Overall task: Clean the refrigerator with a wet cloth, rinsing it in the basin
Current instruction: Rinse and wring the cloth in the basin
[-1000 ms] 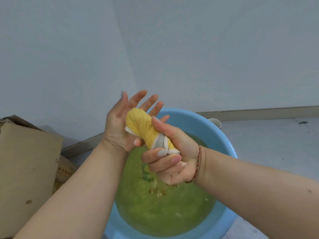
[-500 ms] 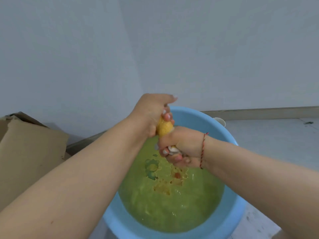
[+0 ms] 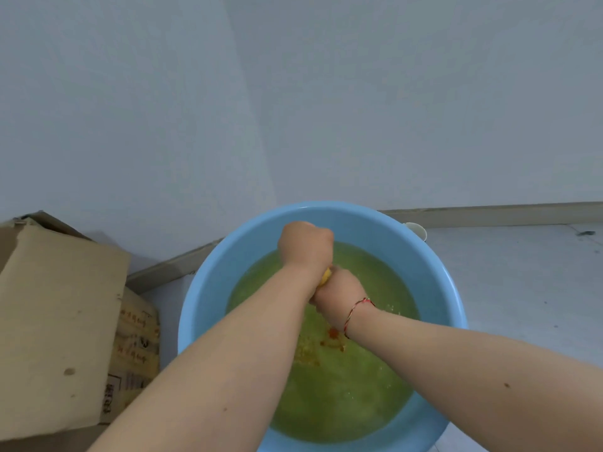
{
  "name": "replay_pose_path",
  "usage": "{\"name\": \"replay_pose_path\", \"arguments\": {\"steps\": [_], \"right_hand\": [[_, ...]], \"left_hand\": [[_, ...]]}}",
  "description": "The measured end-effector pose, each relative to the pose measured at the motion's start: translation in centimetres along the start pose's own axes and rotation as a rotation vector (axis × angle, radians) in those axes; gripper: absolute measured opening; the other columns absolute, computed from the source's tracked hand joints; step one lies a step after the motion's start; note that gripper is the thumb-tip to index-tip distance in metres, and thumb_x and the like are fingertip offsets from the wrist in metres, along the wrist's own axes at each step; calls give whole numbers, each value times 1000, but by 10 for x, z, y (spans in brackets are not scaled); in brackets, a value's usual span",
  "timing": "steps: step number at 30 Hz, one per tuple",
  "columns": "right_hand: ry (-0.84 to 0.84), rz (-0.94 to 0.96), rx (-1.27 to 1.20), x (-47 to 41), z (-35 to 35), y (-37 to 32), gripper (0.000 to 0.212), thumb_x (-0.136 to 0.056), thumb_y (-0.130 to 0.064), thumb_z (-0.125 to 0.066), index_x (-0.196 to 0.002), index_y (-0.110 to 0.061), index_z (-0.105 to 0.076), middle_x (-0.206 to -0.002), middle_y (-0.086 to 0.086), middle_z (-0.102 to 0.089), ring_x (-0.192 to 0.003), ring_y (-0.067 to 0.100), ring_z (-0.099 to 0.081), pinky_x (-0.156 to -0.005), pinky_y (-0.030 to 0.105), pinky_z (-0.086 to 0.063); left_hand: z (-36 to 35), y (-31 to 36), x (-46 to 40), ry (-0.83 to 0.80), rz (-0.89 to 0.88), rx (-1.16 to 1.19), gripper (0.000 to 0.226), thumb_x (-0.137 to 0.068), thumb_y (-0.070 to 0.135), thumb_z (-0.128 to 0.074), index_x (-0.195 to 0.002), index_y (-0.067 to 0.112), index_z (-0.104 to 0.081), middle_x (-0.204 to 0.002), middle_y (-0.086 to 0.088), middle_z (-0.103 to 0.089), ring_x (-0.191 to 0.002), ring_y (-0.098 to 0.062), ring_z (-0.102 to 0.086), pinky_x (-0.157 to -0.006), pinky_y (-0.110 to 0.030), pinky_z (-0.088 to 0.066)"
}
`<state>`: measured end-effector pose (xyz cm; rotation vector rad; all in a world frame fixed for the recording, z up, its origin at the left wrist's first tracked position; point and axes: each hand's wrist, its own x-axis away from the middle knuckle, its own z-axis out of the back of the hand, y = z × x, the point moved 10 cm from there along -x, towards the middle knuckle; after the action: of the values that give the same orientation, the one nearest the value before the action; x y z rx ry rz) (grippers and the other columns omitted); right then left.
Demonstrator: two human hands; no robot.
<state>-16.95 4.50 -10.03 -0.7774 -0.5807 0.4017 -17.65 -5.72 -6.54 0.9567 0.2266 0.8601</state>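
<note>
Yellow cloth (image 3: 326, 276) (mostly hidden) clenched in both fists' grip, left hand (image 3: 305, 246), right hand (image 3: 339, 296), inside the basin (image 3: 208, 288) rim.

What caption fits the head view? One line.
Both hands, left and right, wring a yellow cloth over a blue basin.

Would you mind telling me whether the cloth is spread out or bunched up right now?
Bunched up: only a yellow sliver of the cloth shows between the left hand and right hand, both fisted round it above the basin.
</note>
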Motion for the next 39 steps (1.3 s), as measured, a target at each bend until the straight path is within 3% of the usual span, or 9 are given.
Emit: {"name": "replay_pose_path", "arguments": {"steps": [4,9,17,21,24,27,30,33,39], "right_hand": [[20,-25,-4,-8,0,7,3,-88,-21,-48,-87,-18,-47,-76,0,-56,-57,10,-47,-48,22,-33],[14,-126,-34,11,15,0,40,-87,-25,-49,-126,-20,-43,-77,-2,-56,-71,21,-58,-56,25,-41],[127,-90,-43,33,88,-56,47,-74,-26,-72,-91,-16,-30,-96,3,-41,-63,12,-42,-55,29,-38],[131,0,-136,52,145,-98,41,-75,-32,-77,-81,-12,-42,-82,-3,-38,-61,7,-35,-53,15,-30],[-58,-147,-485,70,177,-109,37,-81,-42,-68,-79,-7,-56,-71,6,-51,-59,14,-46,-63,29,-41],[-74,-327,-739,94,221,-120,34,-76,-45,-64,-84,-12,-58,-84,11,-60,-79,23,-58,-86,40,-49],[-34,-224,-494,124,281,-156,19,-89,-41,-60,-95,-24,-55,-93,4,-60,-84,19,-59,-73,30,-50],[17,-123,-239,159,332,-193,45,-72,-37,-79,-107,-21,-55,-99,4,-63,-84,16,-60,-74,32,-51],[248,-173,-318,220,451,-230,15,-88,-7,-53,-82,-16,-64,-70,-2,-56,-64,11,-50,-59,23,-42]], "left_hand": [[4,-11,-1,57,107,138,19,-63,12,-49,-53,15,-34,-61,-15,-54,-58,-23,-50,-51,-28,-32],[18,-10,22,79,352,333,16,-79,12,-48,-66,6,-56,-55,-8,-63,-55,-27,-59,-60,-29,-47],[36,41,38,-229,518,507,39,-77,44,-64,-105,18,-58,-94,-6,-61,-94,-28,-63,-89,-44,-52],[65,97,46,-322,426,459,15,-90,34,-63,-95,21,-57,-95,-10,-61,-85,-28,-61,-61,-36,-55],[95,147,59,-359,379,664,12,-91,20,-63,-99,14,-57,-92,-10,-64,-84,-23,-63,-81,-44,-57],[116,197,80,-454,339,747,42,-73,21,-73,-109,6,-56,-99,-13,-68,-89,-26,-67,-87,-44,-55],[131,250,106,-505,318,748,43,-75,17,-72,-112,2,-55,-98,-13,-68,-89,-24,-68,-88,-43,-55],[143,307,125,-556,236,681,36,-80,14,-71,-109,-1,-56,-92,-12,-68,-80,-21,-68,-82,-39,-57],[153,411,158,-795,77,546,53,-73,-10,-73,-118,9,-51,-100,-14,-65,-90,-27,-66,-83,-41,-56]]}}
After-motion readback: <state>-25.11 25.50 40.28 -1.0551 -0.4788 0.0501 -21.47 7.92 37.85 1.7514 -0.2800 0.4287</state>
